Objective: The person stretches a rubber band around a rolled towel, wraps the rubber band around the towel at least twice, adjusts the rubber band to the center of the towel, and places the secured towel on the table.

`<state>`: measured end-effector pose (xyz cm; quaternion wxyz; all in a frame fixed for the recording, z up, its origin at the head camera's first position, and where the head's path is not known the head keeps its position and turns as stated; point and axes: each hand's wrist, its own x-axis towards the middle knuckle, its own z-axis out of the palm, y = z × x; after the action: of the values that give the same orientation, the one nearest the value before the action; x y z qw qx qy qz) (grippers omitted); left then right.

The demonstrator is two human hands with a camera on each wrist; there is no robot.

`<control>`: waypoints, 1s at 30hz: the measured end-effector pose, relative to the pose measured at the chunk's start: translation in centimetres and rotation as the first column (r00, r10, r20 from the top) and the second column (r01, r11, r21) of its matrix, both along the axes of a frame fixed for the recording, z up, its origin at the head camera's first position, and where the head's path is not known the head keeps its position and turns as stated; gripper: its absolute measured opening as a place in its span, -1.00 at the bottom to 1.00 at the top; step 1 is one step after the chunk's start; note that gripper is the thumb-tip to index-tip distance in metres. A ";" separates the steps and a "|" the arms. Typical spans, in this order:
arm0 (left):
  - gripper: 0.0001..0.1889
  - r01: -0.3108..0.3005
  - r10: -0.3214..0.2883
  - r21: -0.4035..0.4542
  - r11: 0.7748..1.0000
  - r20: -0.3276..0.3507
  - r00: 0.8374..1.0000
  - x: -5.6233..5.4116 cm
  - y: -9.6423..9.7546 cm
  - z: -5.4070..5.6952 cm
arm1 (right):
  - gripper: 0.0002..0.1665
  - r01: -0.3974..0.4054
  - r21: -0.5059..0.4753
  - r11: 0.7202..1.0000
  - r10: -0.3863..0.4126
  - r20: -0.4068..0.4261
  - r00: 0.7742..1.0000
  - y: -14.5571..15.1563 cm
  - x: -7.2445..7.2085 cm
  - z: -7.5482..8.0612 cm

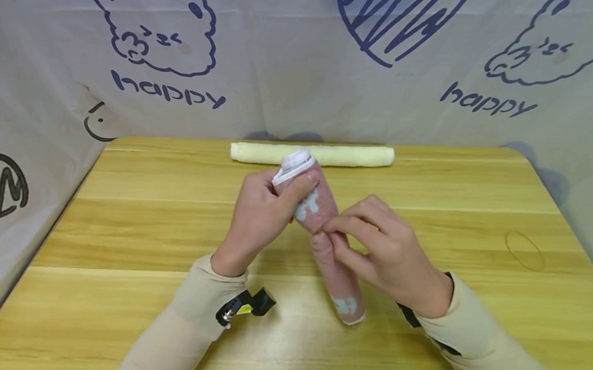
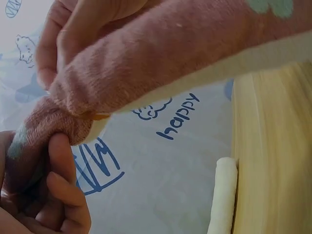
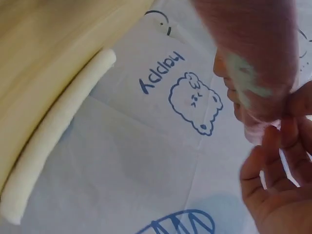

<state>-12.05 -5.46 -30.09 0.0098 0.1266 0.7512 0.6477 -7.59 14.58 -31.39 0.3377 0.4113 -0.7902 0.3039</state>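
Note:
A pink rolled towel [image 1: 340,276] with pale blue patches is cinched at a narrow waist, its two parts at an angle. My left hand [image 1: 260,213] grips the upper part, thumb across it, below a white-edged spiral end. At the waist, my right hand [image 1: 384,247] pinches with thumb and forefinger; its fingertips [image 3: 287,127] also show there in the right wrist view. A small orange strip, like a rubber band [image 2: 100,116], shows at the waist in the left wrist view. The lower part of the roll slants toward me.
A pale yellow rolled towel [image 1: 344,155] lies along the back of the wooden table [image 1: 146,223]. One thin rubber band [image 1: 524,250] lies flat at the right. White cloth [image 1: 292,60] with blue drawings hangs behind the table's back edge.

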 end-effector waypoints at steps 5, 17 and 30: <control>-0.68 0.014 -0.014 0.014 1.000 0.037 0.999 -0.1 0.2 -0.1 | -0.71 0.069 0.066 0.995 -0.069 -0.001 0.998 0.4 0.2 -0.2; -0.65 0.062 -0.063 0.018 0.998 0.088 0.994 -0.1 0.7 -0.7 | -0.94 0.004 0.215 0.977 -0.010 0.027 1.000 1.0 -0.4 0.0; -0.66 0.161 -0.169 0.067 0.985 0.122 0.978 -0.4 0.6 -1.0 | -0.92 -0.073 0.207 0.976 0.050 0.112 0.992 1.3 -0.3 0.0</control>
<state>-12.49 -4.91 -31.05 0.1079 0.1471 0.7171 0.6726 -7.92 15.83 -31.40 0.2402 0.4521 -0.8217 0.2504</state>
